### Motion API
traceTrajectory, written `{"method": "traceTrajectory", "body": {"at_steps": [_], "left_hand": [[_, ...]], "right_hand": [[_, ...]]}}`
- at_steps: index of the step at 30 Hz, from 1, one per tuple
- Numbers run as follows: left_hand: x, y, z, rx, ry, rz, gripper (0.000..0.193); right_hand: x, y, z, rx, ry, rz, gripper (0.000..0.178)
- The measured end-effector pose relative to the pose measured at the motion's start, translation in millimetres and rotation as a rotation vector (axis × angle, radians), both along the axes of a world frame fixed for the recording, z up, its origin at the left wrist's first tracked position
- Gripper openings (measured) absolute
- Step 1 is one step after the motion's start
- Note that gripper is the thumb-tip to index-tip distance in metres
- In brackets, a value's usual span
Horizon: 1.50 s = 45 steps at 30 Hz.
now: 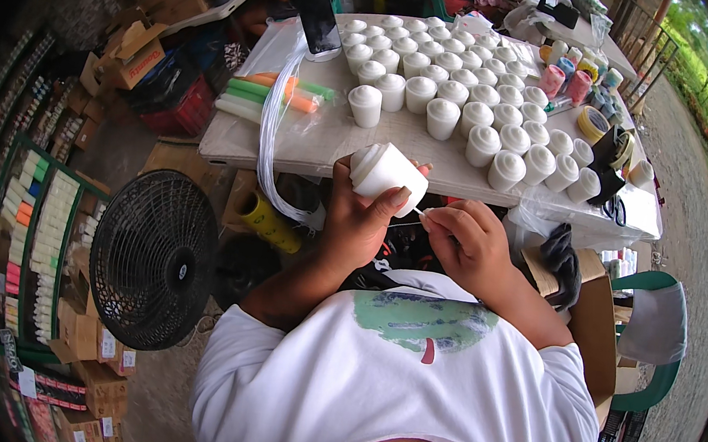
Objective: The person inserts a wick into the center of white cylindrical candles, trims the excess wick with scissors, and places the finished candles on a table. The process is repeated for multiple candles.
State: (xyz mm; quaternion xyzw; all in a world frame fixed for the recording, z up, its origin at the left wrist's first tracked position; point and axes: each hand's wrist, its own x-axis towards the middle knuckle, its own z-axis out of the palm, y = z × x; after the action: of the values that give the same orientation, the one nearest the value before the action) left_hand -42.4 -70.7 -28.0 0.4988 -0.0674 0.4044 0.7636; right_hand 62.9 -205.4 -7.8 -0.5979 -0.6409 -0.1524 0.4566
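Note:
My left hand (pixel 358 214) is wrapped round a white cup-shaped candle (pixel 391 179) with a stepped, rounded top. The candle lies tilted, its top toward the upper left and its flat base toward my right hand (pixel 467 236). Thumb and forefinger of that hand pinch a thin white wick (pixel 419 213) close to the base. How far the wick goes into the candle is hidden. Just beyond, many similar white candles (pixel 441 119) stand upright in rows on the table (pixel 328 144). A bundle of long white wicks (pixel 267 141) hangs over the table's front edge.
Green, white and orange sticks (pixel 272 94) lie at the table's left, near a phone (pixel 318 20) on a stand. Coloured jars (pixel 575 85) and a tape roll (pixel 593 123) sit at the right. A black fan (pixel 153 259) stands left; a green chair (pixel 656 330) is right.

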Motion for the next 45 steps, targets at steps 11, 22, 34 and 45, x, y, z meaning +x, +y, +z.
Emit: {"method": "traceTrajectory", "body": {"at_steps": [11, 22, 34, 45], "left_hand": [[-1, -1, 7, -0.032, -0.021, -0.05, 0.038], [-3, 1, 5, -0.253, 0.064, -0.189, 0.038], [0, -1, 0, -0.055, -0.023, -0.084, 0.041], [-1, -6, 3, -0.007, -0.026, -0.062, 0.046]], "right_hand": [[0, -2, 0, -0.048, 0.071, 0.018, 0.014], [-2, -4, 0, -0.11, 0.127, 0.064, 0.01], [-2, -5, 0, -0.173, 0.221, 0.115, 0.008], [-4, -5, 0, -0.162, 0.238, 0.124, 0.01]]}}
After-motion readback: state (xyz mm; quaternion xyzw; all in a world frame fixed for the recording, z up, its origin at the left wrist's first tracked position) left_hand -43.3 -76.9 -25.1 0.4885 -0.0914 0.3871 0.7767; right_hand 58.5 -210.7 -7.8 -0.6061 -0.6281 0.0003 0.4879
